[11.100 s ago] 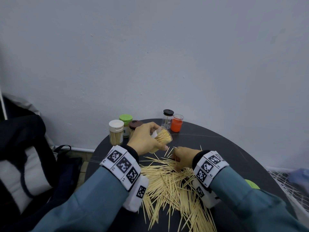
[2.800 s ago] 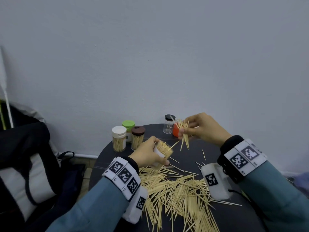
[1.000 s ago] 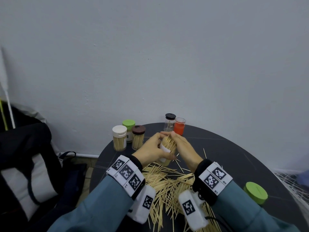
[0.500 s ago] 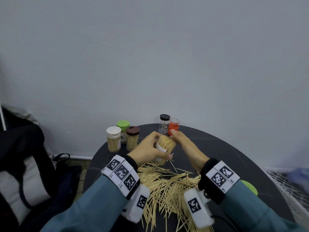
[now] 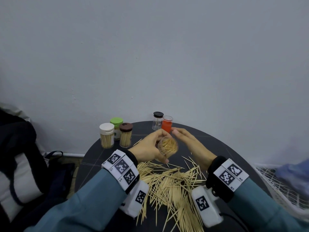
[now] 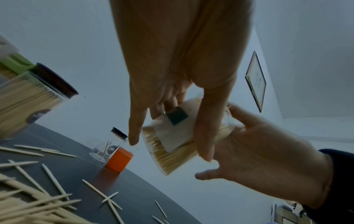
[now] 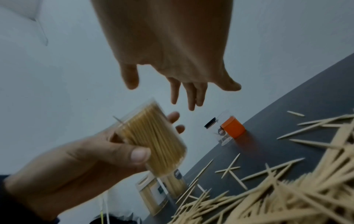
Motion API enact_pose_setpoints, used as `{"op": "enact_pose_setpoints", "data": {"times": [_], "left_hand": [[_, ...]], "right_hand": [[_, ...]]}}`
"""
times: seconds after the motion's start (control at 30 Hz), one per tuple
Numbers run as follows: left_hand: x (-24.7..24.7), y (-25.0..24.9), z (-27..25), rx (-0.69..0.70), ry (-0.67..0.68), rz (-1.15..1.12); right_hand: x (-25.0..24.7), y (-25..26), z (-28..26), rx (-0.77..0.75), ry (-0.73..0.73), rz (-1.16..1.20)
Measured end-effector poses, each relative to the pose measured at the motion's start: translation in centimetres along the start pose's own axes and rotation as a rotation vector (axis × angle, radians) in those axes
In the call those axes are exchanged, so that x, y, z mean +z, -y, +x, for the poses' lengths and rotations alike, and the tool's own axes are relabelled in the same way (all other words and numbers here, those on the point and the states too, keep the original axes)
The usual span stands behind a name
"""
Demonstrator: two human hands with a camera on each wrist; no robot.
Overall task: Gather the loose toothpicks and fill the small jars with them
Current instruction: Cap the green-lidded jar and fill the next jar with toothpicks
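My left hand (image 5: 150, 148) grips a clear open jar (image 5: 168, 146) packed with toothpicks, lifted above the dark round table (image 5: 217, 146) and tilted. The same jar (image 6: 172, 144) shows a white label in the left wrist view, and its toothpicks (image 7: 153, 136) show plainly in the right wrist view. My right hand (image 5: 187, 141) hovers just right of the jar's mouth, fingers straight and holding nothing. A big pile of loose toothpicks (image 5: 172, 186) lies on the table below both wrists.
Three filled, capped jars stand at the back left: white lid (image 5: 107, 135), green lid (image 5: 116, 128), brown lid (image 5: 125, 134). A near-empty black-lidded jar (image 5: 157, 120) and an orange jar (image 5: 166, 124) stand at the back. A black bag (image 5: 20, 164) lies off the left.
My right hand has drawn back from the jar's mouth and opened; its toothpicks are in the jar. The left hand has tipped the jar's mouth more toward me.
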State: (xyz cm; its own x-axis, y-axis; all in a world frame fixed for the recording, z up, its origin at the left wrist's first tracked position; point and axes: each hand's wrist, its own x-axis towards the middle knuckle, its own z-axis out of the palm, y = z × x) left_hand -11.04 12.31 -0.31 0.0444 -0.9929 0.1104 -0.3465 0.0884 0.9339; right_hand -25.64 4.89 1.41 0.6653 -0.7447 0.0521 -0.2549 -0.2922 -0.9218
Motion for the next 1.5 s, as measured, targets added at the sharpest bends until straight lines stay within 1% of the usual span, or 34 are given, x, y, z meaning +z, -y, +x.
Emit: {"op": "enact_pose_setpoints", "data": {"times": [0.07,0.1,0.13,0.17,0.23,0.27,0.3,0.33,0.4,0.57,0.77,0.9,1.2,1.33,1.5], "left_hand": [[-0.1,0.0,0.0,-0.018,-0.024,0.006],[-0.1,0.0,0.0,-0.026,-0.035,0.003],[-0.2,0.0,0.0,-0.033,-0.044,-0.001],[-0.3,0.0,-0.1,-0.038,-0.05,-0.004],[-0.4,0.0,-0.1,-0.047,-0.055,-0.005],[-0.4,0.0,-0.1,-0.049,-0.053,-0.001],[-0.4,-0.1,-0.1,-0.05,-0.05,0.006],[-0.5,-0.1,-0.1,-0.053,-0.045,0.013],[-0.5,-0.1,0.0,-0.055,-0.042,0.018],[-0.3,-0.1,0.0,-0.061,-0.04,0.023],[0.1,0.0,0.1,-0.068,-0.04,0.031],[0.3,0.0,0.1,-0.076,-0.039,0.06],[0.3,0.2,0.1,-0.083,-0.04,0.094],[0.3,0.2,0.2,-0.086,-0.04,0.118],[0.3,0.3,0.3,-0.093,-0.039,0.128]], "right_hand": [[-1.0,-0.7,0.2,0.017,-0.061,-0.095],[-1.5,-1.2,0.3,0.022,-0.058,-0.17],[-2.1,-1.8,0.5,0.026,-0.012,-0.293],[-2.5,-2.4,0.6,0.035,0.085,-0.468],[-2.8,-3.3,0.7,0.086,0.342,-0.88],[-2.7,-3.6,0.6,0.109,0.445,-1.056],[-2.6,-3.8,0.5,0.129,0.521,-1.179],[-2.5,-4.0,0.4,0.148,0.576,-1.234],[-2.6,-4.2,0.2,0.169,0.628,-1.222],[-2.9,-4.4,-0.9,0.14,0.651,-1.198],[-2.6,-4.7,-1.5,0.025,0.564,-1.152],[-1.7,-4.9,-1.4,-0.03,0.546,-1.161],[-1.0,-4.9,-1.2,0.026,0.538,-1.289],[-1.3,-4.8,-1.1,0.025,0.493,-1.251],[-2.6,-4.4,-0.8,-0.011,0.388,-1.116]]}}
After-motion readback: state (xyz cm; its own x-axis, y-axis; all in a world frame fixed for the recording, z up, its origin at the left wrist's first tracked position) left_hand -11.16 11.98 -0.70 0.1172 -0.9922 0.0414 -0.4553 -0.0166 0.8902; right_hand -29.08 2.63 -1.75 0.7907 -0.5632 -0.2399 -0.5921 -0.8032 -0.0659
